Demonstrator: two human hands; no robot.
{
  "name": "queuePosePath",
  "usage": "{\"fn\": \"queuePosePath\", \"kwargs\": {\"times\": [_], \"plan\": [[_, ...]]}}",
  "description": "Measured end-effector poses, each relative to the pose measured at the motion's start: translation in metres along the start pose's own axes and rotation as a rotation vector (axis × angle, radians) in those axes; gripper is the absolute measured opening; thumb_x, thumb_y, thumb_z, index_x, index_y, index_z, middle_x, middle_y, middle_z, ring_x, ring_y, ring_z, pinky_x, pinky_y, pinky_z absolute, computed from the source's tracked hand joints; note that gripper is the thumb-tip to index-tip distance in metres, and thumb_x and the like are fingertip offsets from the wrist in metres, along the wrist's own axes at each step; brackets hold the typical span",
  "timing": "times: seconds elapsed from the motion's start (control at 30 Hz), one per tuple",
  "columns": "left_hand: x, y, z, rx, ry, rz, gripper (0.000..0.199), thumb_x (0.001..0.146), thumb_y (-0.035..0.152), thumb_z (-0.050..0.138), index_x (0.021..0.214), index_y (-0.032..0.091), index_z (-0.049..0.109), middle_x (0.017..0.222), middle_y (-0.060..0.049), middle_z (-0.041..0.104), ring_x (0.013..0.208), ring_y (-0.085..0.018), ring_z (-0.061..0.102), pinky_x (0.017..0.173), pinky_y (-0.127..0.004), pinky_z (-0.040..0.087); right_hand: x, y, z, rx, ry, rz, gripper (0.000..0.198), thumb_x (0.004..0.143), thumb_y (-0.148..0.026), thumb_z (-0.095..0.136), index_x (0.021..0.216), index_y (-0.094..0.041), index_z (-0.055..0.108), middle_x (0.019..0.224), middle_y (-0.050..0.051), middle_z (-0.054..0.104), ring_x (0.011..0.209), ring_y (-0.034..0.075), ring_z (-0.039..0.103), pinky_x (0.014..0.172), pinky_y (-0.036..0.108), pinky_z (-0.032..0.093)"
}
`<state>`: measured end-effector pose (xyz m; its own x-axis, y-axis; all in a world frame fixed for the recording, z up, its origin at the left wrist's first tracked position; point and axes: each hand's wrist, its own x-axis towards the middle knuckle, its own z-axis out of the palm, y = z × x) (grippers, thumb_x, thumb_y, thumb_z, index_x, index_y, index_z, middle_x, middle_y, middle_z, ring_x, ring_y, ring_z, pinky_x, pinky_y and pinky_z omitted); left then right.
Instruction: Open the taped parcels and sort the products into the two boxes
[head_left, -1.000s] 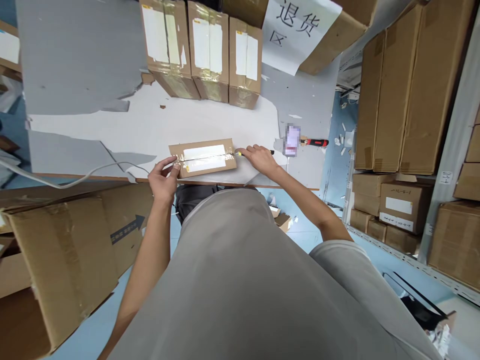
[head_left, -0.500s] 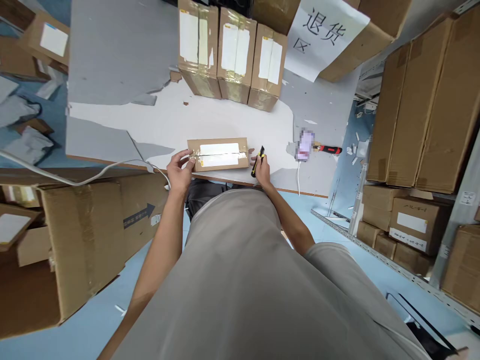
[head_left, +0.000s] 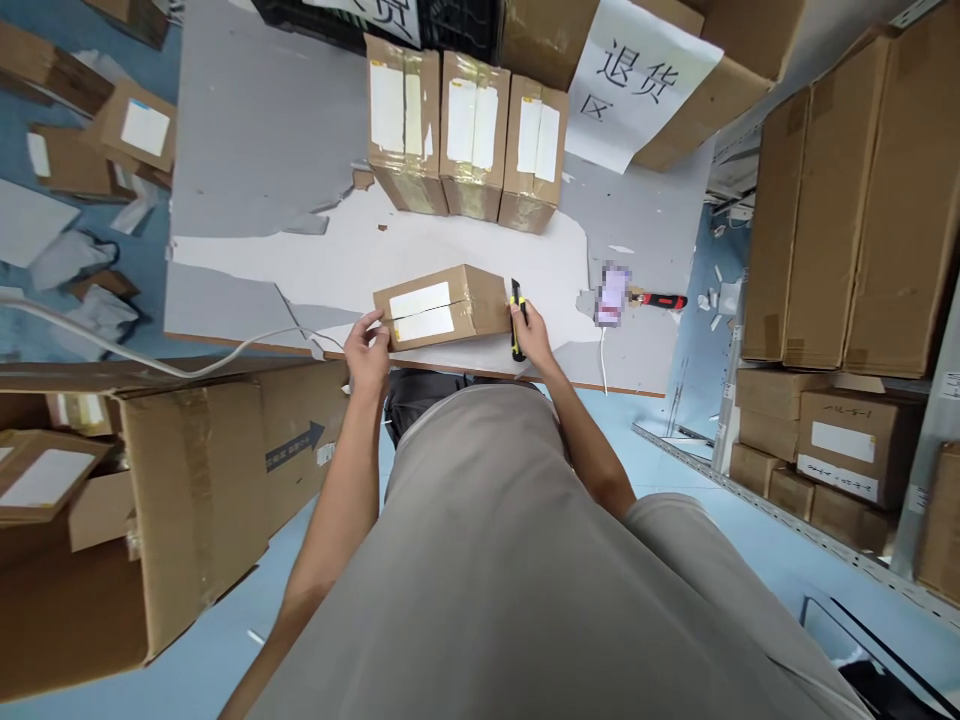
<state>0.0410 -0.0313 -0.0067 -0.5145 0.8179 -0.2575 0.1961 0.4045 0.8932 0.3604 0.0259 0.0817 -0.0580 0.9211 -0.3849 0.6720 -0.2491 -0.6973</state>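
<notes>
A small cardboard box [head_left: 459, 305] lies at a slant near the front edge of the table, its labelled top split by a seam and its right end face turned into sight. My left hand [head_left: 367, 350] grips the box's left end between thumb and fingers. Beside the right end, my right hand [head_left: 534, 335] is closed round a yellow-and-black utility knife [head_left: 518, 340], its blade pointing away from me. Whether some right fingertips touch the box, I cannot tell.
Three taped boxes [head_left: 471, 140] stand at the back beside a paper sign [head_left: 637, 80]. A phone [head_left: 613, 295] with a cable and a red-and-black tool [head_left: 664, 301] lie at right. A large open carton [head_left: 225, 480] stands left, a shelf with boxes [head_left: 862, 210] right.
The box has been tilted and turned, so its right end face shows. My right hand has shifted slightly with the knife, which now points more straight away from me. The view has moved a little.
</notes>
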Motion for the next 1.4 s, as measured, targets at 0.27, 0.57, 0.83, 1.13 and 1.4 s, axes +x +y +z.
{"fn": "queuePosePath", "kwargs": {"times": [0.27,0.57,0.83,1.13,1.4], "plan": [[-0.019,0.014,0.081,-0.088,-0.358,-0.166,0.044,0.080,0.049,0.082,0.111,0.026,0.062,0.130,-0.015,0.079,0.130,-0.029,0.075,0.122,-0.054,0.060,-0.024,-0.033,-0.066,-0.331,0.096,-0.136,0.057,0.127,-0.043,0.028,0.161,-0.021,0.068,0.160,0.019,0.076,0.143,0.036,0.072,0.121,0.049,0.058],[0.000,0.101,0.026,-0.089,-0.341,0.109,0.044,0.094,0.059,0.085,0.118,0.022,0.085,0.131,-0.011,0.086,0.124,-0.029,0.078,0.104,-0.040,0.067,-0.046,-0.067,-0.029,-0.452,0.049,-0.114,0.052,0.126,-0.030,0.037,0.166,-0.021,0.068,0.176,0.017,0.062,0.153,0.032,0.065,0.124,0.045,0.059],[0.016,0.119,0.020,-0.043,-0.431,0.087,0.029,0.081,0.042,0.098,0.097,0.021,0.087,0.110,-0.011,0.089,0.097,-0.028,0.082,0.101,-0.047,0.071,-0.062,-0.110,-0.039,-0.591,-0.040,-0.010,0.048,0.127,-0.031,0.044,0.168,-0.023,0.066,0.154,0.019,0.066,0.129,0.031,0.075,0.104,0.038,0.063],[0.016,0.125,0.021,-0.044,-0.431,0.061,0.027,0.078,0.038,0.098,0.095,0.020,0.088,0.107,-0.010,0.090,0.095,-0.027,0.082,0.098,-0.044,0.071,-0.064,-0.152,-0.008,-0.498,-0.330,-0.153,0.031,0.128,-0.029,0.053,0.131,-0.015,0.081,0.126,0.013,0.087,0.117,0.024,0.079,0.103,0.028,0.052],[0.013,0.125,0.023,-0.052,-0.445,0.080,0.018,0.081,0.025,0.088,0.098,0.019,0.088,0.108,-0.008,0.090,0.091,-0.024,0.080,0.096,-0.039,0.069,-0.065,-0.176,0.004,-0.611,-0.331,-0.053,0.032,0.128,-0.026,0.054,0.140,-0.011,0.079,0.132,0.019,0.087,0.120,0.028,0.083,0.104,0.032,0.057]]}}
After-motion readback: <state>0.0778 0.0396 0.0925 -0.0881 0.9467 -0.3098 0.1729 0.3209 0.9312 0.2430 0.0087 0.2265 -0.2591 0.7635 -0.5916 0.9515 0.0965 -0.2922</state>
